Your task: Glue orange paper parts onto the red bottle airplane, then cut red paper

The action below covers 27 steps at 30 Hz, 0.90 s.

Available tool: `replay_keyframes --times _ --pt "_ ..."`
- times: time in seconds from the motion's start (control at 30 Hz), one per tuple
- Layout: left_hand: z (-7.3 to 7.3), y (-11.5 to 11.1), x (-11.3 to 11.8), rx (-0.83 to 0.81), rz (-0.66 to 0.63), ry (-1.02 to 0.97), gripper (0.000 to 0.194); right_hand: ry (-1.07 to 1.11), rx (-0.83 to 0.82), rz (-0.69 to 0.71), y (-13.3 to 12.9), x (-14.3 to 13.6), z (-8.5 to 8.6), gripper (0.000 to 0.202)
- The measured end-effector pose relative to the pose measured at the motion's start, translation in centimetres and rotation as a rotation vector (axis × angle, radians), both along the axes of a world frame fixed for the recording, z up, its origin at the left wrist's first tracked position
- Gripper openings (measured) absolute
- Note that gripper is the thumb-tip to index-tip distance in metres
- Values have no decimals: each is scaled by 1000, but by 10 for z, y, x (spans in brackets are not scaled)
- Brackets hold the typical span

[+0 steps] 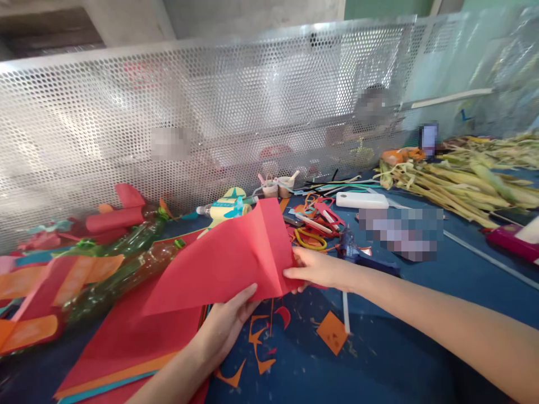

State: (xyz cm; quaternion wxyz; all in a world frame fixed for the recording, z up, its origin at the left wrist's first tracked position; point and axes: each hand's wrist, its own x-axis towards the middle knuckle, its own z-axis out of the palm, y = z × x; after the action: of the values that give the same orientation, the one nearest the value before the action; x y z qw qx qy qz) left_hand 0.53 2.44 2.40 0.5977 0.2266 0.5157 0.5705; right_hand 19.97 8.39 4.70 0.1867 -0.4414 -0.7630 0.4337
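Note:
A red sheet (223, 258) is held above the blue table, its right end folded up into a band. My left hand (231, 320) grips its lower edge, with the thumb on the front and the fingers hidden behind. At the folded right end my right hand (305, 269) is closed on the same sheet. Under the raised sheet lies a stack of red, orange and teal sheets (138, 336). Orange paper scraps (261, 350) and an orange square (332, 333) lie near my hands.
Green plastic bottles (122, 280) with paper pieces lie left. Beyond my right hand are a blue glue gun (366, 258), a yellow band (310, 239) and a white box (362, 200). Dried husks (463, 185) lie back right. A perforated metal screen (252, 106) borders the table.

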Motion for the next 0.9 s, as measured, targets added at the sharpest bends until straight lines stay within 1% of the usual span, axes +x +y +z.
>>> replay_keyframes --times 0.03,0.1,0.17,0.27,0.37,0.5,0.63,0.77,0.9 --pt "0 1 1 17 1 -22 43 -107 113 -17 4 3 2 25" --pt "0 2 2 46 -9 -83 42 -213 242 -90 16 10 6 26" --pt "0 3 3 63 -26 -133 45 -330 347 -129 30 17 7 21" --pt "-1 3 2 86 -23 -161 50 -514 445 -164 46 24 3 21" --pt "-1 3 0 71 -32 -152 48 -666 500 -181 52 23 0 24" --pt "1 4 0 24 -69 -185 43 -826 490 -189 53 18 5 29" --pt "0 5 1 -21 -61 -209 38 -913 418 -188 60 15 12 33" --pt "-3 7 -1 14 -24 -209 39 -921 327 -162 70 13 13 33" --pt "-4 6 -3 44 -9 -203 45 -838 268 -157 79 14 14 32"
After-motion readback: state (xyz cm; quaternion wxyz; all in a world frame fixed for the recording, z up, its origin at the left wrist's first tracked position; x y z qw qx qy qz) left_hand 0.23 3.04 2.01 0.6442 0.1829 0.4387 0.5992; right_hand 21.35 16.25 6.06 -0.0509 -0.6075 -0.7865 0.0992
